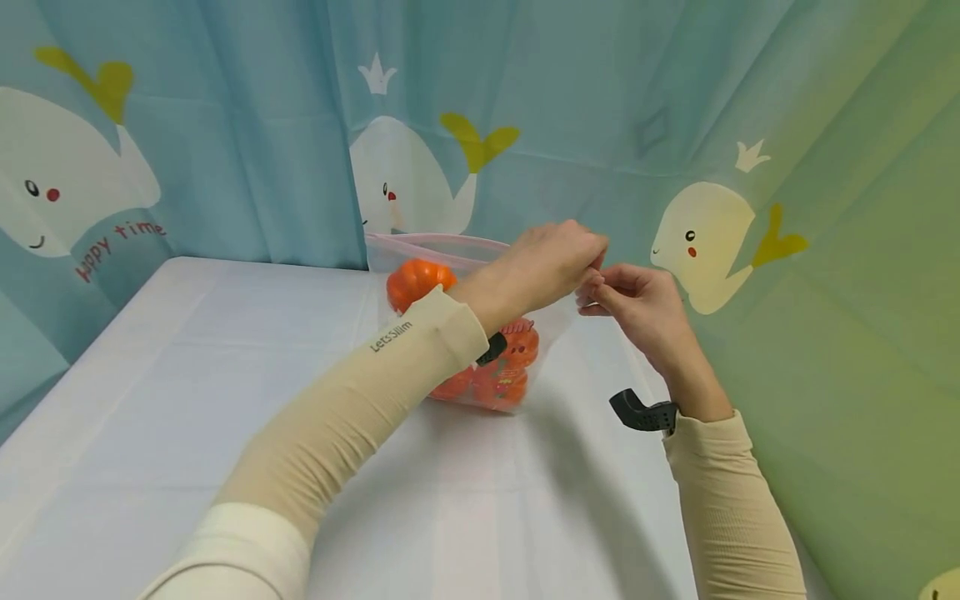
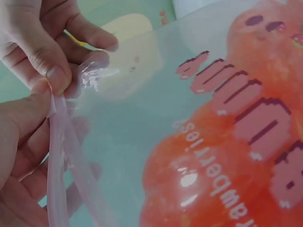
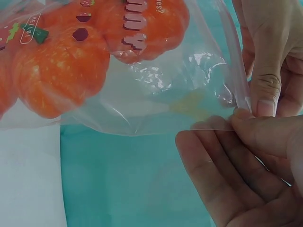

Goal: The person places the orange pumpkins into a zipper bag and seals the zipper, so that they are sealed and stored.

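A clear zip bag with pink rims and printed lettering holds several orange toy pumpkins. My left hand reaches across in front of the bag and pinches the right end of its mouth. There, my right hand meets it, thumb and finger gripping the same corner, its other fingers loosely bent under the film. Away from the pinched end, the two pink zip strips spread apart in the left wrist view. In the head view the left forearm hides part of the bag.
The bag rests on a table with a white cloth. Behind and to the right hangs a blue-green curtain with printed whales. A black wrist camera mount sticks out from the right wrist.
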{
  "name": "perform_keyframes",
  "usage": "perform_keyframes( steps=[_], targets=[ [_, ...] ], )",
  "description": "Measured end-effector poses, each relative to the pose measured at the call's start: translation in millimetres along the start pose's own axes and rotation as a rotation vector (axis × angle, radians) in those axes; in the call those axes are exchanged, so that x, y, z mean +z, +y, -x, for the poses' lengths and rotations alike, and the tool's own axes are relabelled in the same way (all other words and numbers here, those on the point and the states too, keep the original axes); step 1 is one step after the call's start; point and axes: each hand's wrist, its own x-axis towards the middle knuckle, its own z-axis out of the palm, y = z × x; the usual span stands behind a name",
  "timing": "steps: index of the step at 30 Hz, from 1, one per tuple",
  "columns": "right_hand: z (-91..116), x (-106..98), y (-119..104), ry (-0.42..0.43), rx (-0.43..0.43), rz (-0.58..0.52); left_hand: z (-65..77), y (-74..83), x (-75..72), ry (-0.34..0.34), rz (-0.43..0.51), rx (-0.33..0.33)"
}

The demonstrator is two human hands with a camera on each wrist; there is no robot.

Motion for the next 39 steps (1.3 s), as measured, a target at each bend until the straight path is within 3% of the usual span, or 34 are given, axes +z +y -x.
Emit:
perform_keyframes(
  steps=[7,14,20,27,32,39],
  targets=[
    [-1,1,0,0.023,0.005,-0.036,1.6,-1.1,2.7,0.021,-0.045,0.018],
    [-1,2,-1,0.029,0.014,-0.004,6.2,-3.5,2.8,0.057,-0.097,0.071],
    [0,1,-1,0.033,0.010,0.042,6.1,-4.3,-2.3,-0.015,-0.178,0.076],
    [2,-1,1,0.039,0.017,0.024,10.6,-14.7,-7.8,-0.137,-0.197,0.018],
    [3,-3,4,0.042,0.009,0.023,21.0,-29.5,-11.5,-0.145,-0.160,0.008],
    [6,-6,5,0.052,0.028,0.022,36.1,-48.2,-15.5,-0.104,-0.143,-0.004]
  ],
)
